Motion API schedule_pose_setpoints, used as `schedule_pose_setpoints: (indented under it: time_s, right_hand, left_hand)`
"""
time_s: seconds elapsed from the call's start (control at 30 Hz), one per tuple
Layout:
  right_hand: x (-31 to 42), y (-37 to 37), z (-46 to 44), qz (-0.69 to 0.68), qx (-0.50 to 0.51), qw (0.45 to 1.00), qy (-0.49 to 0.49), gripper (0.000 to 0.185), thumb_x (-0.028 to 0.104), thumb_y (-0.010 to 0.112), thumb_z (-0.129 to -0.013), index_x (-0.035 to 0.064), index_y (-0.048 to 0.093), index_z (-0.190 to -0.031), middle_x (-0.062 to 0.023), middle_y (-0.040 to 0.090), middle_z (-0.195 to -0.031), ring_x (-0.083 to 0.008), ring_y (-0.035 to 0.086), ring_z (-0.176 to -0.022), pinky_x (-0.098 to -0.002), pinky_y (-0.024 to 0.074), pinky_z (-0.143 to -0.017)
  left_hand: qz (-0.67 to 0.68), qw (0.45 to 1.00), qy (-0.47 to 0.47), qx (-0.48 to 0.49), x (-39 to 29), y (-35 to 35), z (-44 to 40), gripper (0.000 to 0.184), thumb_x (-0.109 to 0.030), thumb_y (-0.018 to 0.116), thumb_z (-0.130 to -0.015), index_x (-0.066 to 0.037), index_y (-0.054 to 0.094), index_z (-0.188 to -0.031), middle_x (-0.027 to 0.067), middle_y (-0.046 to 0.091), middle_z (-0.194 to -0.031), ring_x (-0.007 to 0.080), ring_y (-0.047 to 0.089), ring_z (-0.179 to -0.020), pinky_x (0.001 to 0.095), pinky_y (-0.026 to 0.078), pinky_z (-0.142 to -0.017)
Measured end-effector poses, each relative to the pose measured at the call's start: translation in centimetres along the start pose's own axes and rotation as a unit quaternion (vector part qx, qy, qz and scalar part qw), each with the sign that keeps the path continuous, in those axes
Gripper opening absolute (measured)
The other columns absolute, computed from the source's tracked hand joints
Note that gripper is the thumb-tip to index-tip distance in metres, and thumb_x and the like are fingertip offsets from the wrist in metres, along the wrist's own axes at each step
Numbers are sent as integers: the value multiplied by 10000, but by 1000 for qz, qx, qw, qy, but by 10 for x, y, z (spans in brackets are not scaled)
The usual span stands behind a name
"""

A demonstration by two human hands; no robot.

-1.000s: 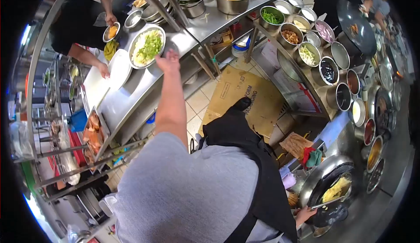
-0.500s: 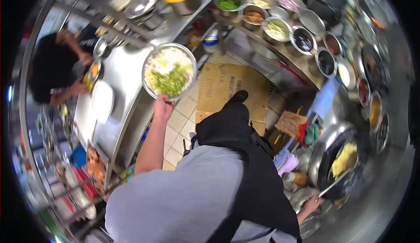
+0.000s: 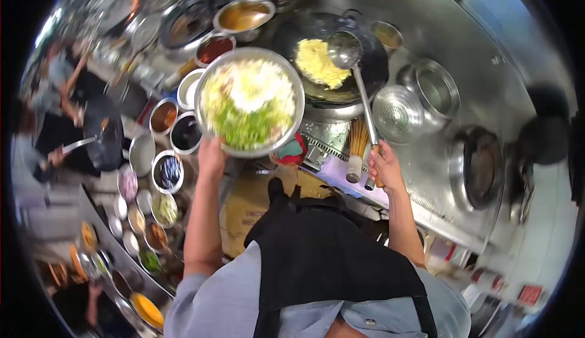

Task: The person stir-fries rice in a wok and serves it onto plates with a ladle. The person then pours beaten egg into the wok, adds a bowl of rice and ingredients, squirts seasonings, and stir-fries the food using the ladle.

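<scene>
My left hand grips the near rim of a steel bowl and holds it up left of the wok. White and pale yellow grains, probably rice, fill it, with chopped greens on the near side. My right hand is wrapped round the wooden handle of a long ladle. The ladle's head is over the right part of a dark wok, beside yellow scrambled egg; whether it touches the egg I cannot tell. The bowl covers part of the scene near the wok's left edge.
A bamboo brush lies by the wok. To its right are a perforated strainer, a steel pot and a second wok. Ingredient bowls, including a dark red one, line the left. Other people work at far left.
My view has turned right towards the stove. The bowl in my left hand has come from the steel counter to beside the wok. My right hand keeps the ladle at the wok.
</scene>
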State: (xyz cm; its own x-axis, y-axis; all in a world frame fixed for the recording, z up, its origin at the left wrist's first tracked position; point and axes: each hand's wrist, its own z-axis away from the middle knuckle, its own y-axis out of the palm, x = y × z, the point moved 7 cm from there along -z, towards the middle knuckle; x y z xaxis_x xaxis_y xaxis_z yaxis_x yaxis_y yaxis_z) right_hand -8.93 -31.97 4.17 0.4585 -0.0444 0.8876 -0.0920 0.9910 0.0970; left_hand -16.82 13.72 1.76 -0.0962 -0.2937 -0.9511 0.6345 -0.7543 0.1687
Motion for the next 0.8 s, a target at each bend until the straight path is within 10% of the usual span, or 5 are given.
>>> schedule_pose_setpoints:
  time_s: [0.03, 0.17, 0.47, 0.57, 0.8]
  right_hand:
    - [-6, 8, 10, -51, 32, 998, 29, 539, 101, 510, -968, 89, 241, -1435, -18, 467, -718, -99, 426, -501, -241, 374, -432]
    - [-14, 10, 39, -12, -20, 1000, -2, 514, 98, 510, -966, 82, 276, -1424, -17, 467, -730, -89, 429, -513, -238, 379, -442]
    - [-5, 24, 80, 75, -145, 986, -32, 522, 105, 562, -943, 6, 334, -1401, -41, 513, -684, -124, 487, -528, -283, 429, -483]
    - [8, 19, 88, 238, -204, 947, -73, 482, 106, 624, -881, 20, 455, -1324, -152, 631, -805, -278, 630, -715, -405, 494, -714]
    - [47, 17, 67, 377, -216, 891, -134, 509, 103, 626, -868, 37, 459, -1344, -190, 634, -812, -291, 618, -714, -361, 487, -715]
  left_hand:
    - [-75, 997, -30, 20, -35, 31, -23, 371, -195, 547, -887, -41, 554, -1224, 35, 596, -919, 125, 545, -757, 260, 422, -607]
    - [-331, 869, 345, 129, -125, 166, -126, 441, -118, 487, -833, -8, 541, -1256, 234, 653, -1101, 363, 629, -1036, 424, 472, -877]
    - [-673, 605, 403, 140, -11, 330, -175, 664, -228, 466, -947, -347, 149, -1518, 290, 439, -1357, 438, 630, -956, 475, 522, -818]
    - [-620, 693, 332, 155, -28, 354, -206, 672, -221, 452, -943, -376, 133, -1514, 308, 440, -1354, 467, 617, -1003, 496, 509, -858]
    - [-458, 716, 454, 267, -75, 327, -171, 780, -49, 527, -820, -240, 205, -1505, 232, 478, -1311, 459, 544, -1099, 511, 476, -889]
